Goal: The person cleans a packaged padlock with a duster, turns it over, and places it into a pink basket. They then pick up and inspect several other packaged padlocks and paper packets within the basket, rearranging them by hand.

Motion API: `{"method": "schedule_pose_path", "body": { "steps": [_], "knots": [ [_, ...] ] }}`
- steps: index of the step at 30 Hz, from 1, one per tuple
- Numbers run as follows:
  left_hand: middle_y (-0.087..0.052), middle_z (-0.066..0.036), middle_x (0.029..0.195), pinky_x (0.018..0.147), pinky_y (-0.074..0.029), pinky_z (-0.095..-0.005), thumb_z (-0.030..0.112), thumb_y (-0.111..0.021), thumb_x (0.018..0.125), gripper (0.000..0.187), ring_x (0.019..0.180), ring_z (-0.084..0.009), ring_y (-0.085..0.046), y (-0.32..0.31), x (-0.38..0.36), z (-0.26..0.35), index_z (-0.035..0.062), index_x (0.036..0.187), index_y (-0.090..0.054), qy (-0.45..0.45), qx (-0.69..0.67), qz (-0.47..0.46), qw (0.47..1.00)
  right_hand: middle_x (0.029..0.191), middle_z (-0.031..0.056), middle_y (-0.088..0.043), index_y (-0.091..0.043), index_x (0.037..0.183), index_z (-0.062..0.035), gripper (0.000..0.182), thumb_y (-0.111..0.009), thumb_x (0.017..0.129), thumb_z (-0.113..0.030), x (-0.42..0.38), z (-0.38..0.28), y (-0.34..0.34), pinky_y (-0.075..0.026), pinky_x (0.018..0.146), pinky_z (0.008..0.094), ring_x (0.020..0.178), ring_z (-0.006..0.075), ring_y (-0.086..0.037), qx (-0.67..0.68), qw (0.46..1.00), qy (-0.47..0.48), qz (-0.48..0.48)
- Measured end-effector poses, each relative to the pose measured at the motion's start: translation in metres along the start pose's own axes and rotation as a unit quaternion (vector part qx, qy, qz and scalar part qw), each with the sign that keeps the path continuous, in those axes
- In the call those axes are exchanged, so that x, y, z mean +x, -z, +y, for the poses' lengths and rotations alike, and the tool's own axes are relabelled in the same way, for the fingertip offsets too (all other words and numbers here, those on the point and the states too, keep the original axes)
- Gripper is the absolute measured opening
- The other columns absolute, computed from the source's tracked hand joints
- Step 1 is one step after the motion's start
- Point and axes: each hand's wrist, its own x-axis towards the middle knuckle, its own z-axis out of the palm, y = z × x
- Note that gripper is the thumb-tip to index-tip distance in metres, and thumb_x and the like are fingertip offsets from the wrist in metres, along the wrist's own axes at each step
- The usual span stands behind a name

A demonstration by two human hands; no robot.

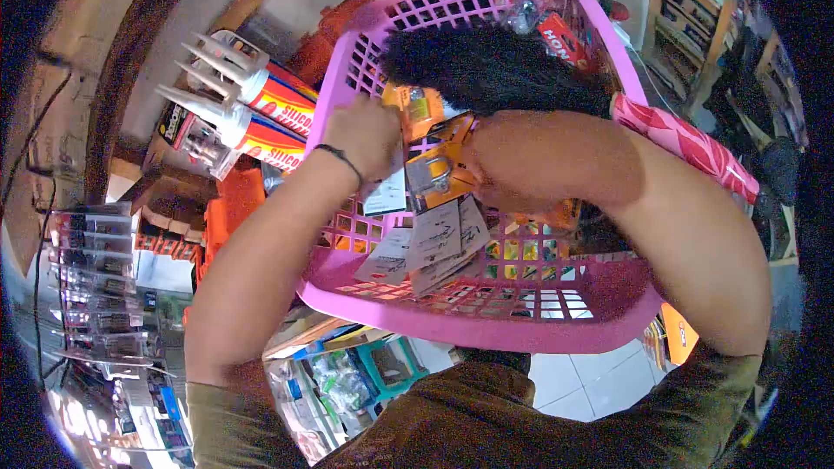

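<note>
A pink plastic basket [486,330] fills the middle of the view. Inside it, my right hand [512,165] grips an orange and black pack with a padlock [432,174]. My left hand [363,137], with a dark band at the wrist, is curled at the basket's left side, beside another orange pack [419,108]; anything in its fingers is hidden. Below the hands lie white cards with writing [434,239]. Black fluffy material [491,65] spreads across the upper part of the basket, near a red pack [563,42].
Silicone tubes with pale nozzles [278,108] and orange items [234,213] are left of the basket. A pink patterned roll [686,143] lies at its right rim. Packaged goods hang at far left [95,287]. Shelves [695,9] stand at upper right.
</note>
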Motion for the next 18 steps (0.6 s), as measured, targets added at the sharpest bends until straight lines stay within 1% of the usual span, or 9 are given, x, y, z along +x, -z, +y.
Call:
{"method": "schedule_pose_path", "body": {
  "steps": [3, 7, 9, 11, 13, 14, 15, 17, 18],
  "knots": [
    [-0.056, -0.012, 0.089, 0.067, -0.046, -0.0353, 0.006, -0.06, 0.06, 0.024, 0.088, -0.0304, -0.053, 0.026, -0.023, -0.012, 0.0114, 0.084, -0.059, -0.037, -0.117, 0.019, 0.992, 0.07, 0.0189, -0.058, -0.058, 0.075, -0.0013, 0.016, -0.051, 0.069, -0.015, 0.001, -0.001, 0.003, -0.046, 0.061, 0.0411, 0.067, 0.0343, -0.058, -0.045, 0.998, 0.001, -0.037],
    [-0.053, -0.012, 0.088, 0.067, -0.045, -0.036, -0.004, -0.056, 0.057, 0.021, 0.089, -0.031, -0.052, 0.057, -0.062, -0.01, 0.0083, 0.074, -0.055, -0.084, -0.187, 0.026, 0.978, 0.071, 0.0181, -0.058, -0.059, 0.076, -0.0022, 0.016, -0.051, 0.07, -0.015, 0.005, 0.002, -0.004, -0.046, 0.061, 0.0417, 0.067, 0.0337, -0.058, -0.007, 0.999, 0.019, -0.036],
    [-0.047, -0.012, 0.088, 0.075, -0.04, -0.0341, -0.012, -0.052, 0.048, 0.027, 0.092, -0.0293, -0.049, 0.044, -0.068, -0.01, 0.0068, 0.068, -0.05, -0.184, -0.336, 0.086, 0.92, 0.071, 0.0179, -0.059, -0.058, 0.076, -0.0023, 0.016, -0.051, 0.07, -0.015, 0.003, -0.001, -0.003, -0.046, 0.061, 0.0419, 0.067, 0.0336, -0.058, -0.004, 1.0, 0.01, -0.025],
    [-0.047, -0.011, 0.094, 0.08, -0.039, -0.0321, -0.013, -0.049, 0.05, 0.025, 0.099, -0.0278, -0.047, 0.025, -0.066, -0.01, 0.0047, 0.067, -0.049, -0.181, -0.331, 0.093, 0.922, 0.071, 0.0181, -0.058, -0.058, 0.075, -0.0024, 0.016, -0.05, 0.07, -0.016, -0.001, -0.008, 0.003, -0.045, 0.06, 0.0415, 0.067, 0.0335, -0.057, 0.023, 0.998, -0.058, -0.017],
    [-0.049, -0.01, 0.1, 0.08, -0.039, -0.0304, -0.015, -0.045, 0.05, 0.028, 0.1, -0.0247, -0.048, 0.017, -0.061, -0.017, 0.0038, 0.069, -0.051, -0.195, -0.431, 0.108, 0.875, 0.071, 0.0179, -0.058, -0.058, 0.074, -0.0025, 0.016, -0.05, 0.07, -0.016, -0.002, -0.011, 0.006, -0.045, 0.06, 0.0415, 0.067, 0.0333, -0.057, 0.025, 0.998, -0.059, -0.019],
    [-0.047, -0.01, 0.11, 0.079, -0.04, -0.0286, -0.015, -0.043, 0.051, 0.034, 0.099, -0.0219, -0.049, 0.015, -0.062, -0.021, 0.0039, 0.075, -0.057, -0.17, -0.486, 0.072, 0.854, 0.07, 0.0178, -0.058, -0.059, 0.073, -0.0025, 0.016, -0.05, 0.07, -0.016, -0.001, -0.011, 0.006, -0.045, 0.06, 0.0416, 0.066, 0.033, -0.057, 0.03, 0.997, -0.061, -0.02],
    [-0.047, -0.01, 0.11, 0.079, -0.04, -0.0286, -0.015, -0.043, 0.051, 0.034, 0.099, -0.0219, -0.049, 0.019, -0.063, -0.021, 0.0039, 0.075, -0.057, -0.172, -0.485, 0.072, 0.855, 0.07, 0.0178, -0.058, -0.059, 0.073, -0.0025, 0.016, -0.05, 0.07, -0.016, -0.002, -0.01, 0.007, -0.045, 0.06, 0.0416, 0.066, 0.033, -0.057, 0.029, 0.997, -0.062, -0.019],
    [-0.049, -0.011, 0.111, 0.059, -0.041, -0.0226, -0.015, -0.044, 0.058, 0.033, 0.083, -0.0167, -0.053, 0.027, -0.069, -0.017, 0.0041, 0.079, -0.061, -0.201, -0.517, 0.057, 0.83, 0.068, 0.0177, -0.058, -0.059, 0.071, -0.0021, 0.017, -0.05, 0.07, -0.016, -0.003, -0.008, 0.007, -0.045, 0.06, 0.0414, 0.065, 0.0328, -0.057, 0.031, 0.999, -0.03, -0.015],
    [-0.05, -0.009, 0.113, 0.058, -0.039, -0.0198, -0.012, -0.049, 0.061, 0.03, 0.079, -0.0141, -0.054, 0.033, -0.072, -0.016, 0.0042, 0.082, -0.063, -0.165, -0.538, -0.009, 0.826, 0.068, 0.0177, -0.058, -0.059, 0.071, -0.0021, 0.017, -0.05, 0.07, -0.016, -0.003, -0.009, 0.007, -0.045, 0.06, 0.0414, 0.065, 0.0328, -0.057, 0.031, 0.999, -0.03, -0.015]
  ]
}}
